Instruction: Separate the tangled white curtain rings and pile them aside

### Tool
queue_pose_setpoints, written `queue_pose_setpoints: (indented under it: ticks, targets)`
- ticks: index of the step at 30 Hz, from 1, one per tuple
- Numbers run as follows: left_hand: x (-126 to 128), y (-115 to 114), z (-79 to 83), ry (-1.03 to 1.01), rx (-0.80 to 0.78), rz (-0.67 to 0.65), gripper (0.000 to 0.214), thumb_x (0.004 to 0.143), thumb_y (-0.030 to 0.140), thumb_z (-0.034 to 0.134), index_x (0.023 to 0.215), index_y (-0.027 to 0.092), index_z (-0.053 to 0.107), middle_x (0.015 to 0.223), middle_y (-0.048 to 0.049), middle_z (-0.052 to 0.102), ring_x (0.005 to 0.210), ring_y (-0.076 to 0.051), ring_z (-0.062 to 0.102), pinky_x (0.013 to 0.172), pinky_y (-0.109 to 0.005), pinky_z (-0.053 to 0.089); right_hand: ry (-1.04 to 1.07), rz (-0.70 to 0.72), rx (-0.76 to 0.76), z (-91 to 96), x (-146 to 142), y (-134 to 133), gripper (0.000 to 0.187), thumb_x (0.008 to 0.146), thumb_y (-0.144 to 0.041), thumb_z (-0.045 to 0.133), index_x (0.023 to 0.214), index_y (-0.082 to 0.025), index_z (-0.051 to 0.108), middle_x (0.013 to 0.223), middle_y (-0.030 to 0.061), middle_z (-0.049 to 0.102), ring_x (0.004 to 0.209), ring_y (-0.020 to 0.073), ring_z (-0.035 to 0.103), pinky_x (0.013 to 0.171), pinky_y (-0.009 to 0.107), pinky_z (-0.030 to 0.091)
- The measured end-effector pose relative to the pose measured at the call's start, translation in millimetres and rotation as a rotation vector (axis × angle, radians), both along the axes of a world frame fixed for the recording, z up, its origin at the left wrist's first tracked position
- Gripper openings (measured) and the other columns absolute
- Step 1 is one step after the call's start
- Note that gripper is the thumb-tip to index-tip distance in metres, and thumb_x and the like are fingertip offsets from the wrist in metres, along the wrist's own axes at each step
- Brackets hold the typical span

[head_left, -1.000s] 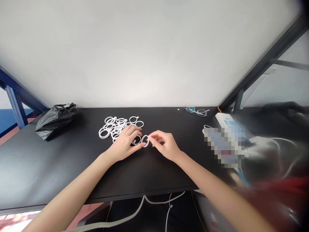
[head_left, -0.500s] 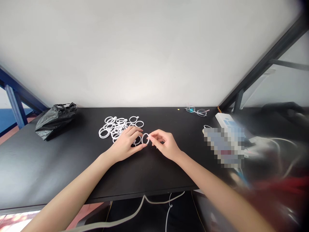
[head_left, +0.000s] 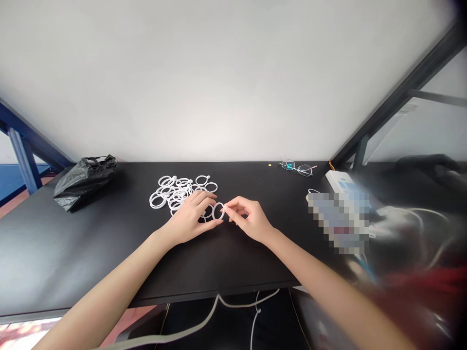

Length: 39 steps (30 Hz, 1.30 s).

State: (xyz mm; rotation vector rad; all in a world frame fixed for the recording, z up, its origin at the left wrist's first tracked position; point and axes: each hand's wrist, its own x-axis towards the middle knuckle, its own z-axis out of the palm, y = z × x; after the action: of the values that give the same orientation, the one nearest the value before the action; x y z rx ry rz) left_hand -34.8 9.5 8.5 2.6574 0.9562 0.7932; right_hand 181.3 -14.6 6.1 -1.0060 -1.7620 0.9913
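Two hands met over worktop (head_left: 109, 253): right hand (head_left: 250, 219) pinched white ring (head_left: 218, 211) at rim; left hand (head_left: 191, 216) steadied opposite edge. Ring judged light, stiff, slippery plastic. Ring pile (head_left: 175, 192) lay beyond.

Makeshift workroom or dorm-style space: black desk (head_left: 73, 253) stood against bare white wall (head_left: 219, 73), metal frame struts (head_left: 397, 92) at both sides, power strip (head_left: 337, 182) and cables at right edge, eyeglasses (head_left: 297, 167) near back edge.
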Motion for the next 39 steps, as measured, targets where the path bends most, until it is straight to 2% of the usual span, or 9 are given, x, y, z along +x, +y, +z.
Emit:
queue_pose_setpoints:
  ticks: [15,28,39]
  targets:
    - [2.0,-1.3,0.9,0.001,-0.017,0.001,0.024,0.092,0.039,0.056,0.102,0.018,0.053,0.116,-0.0126,0.060,0.109,-0.027,0.054,0.095,-0.043,0.044,-0.042,-0.038,0.021,0.2,-0.7,0.7,0.012,0.088,-0.029,0.061,0.087,-0.018,0.065,0.078,0.0024,0.068,0.067,0.0138,0.065,0.058,0.024,0.051]
    - [-0.2,-2.8,2.0,-0.052,-0.138,0.047,0.029,0.094,0.038,0.053,0.115,0.019,0.050,0.114,-0.0103,0.059,0.108,-0.025,0.054,0.095,-0.041,0.045,-0.003,-0.063,0.009,3.9,-1.1,0.0,0.014,0.088,-0.032,0.062,0.087,-0.018,0.066,0.079,0.0034,0.070,0.067,0.0146,0.066,0.056,0.024,0.052]
    - [-2.3,-2.5,-2.8,-0.104,-0.246,0.096,0.029,0.094,0.044,0.052,0.112,0.021,0.052,0.114,-0.0089,0.062,0.108,-0.025,0.057,0.093,-0.040,0.048,0.010,-0.049,-0.010,4.2,-0.5,-0.1,0.015,0.091,-0.033,0.060,0.089,-0.019,0.065,0.084,0.0036,0.072,0.069,0.0143,0.067,0.054,0.023,0.052]
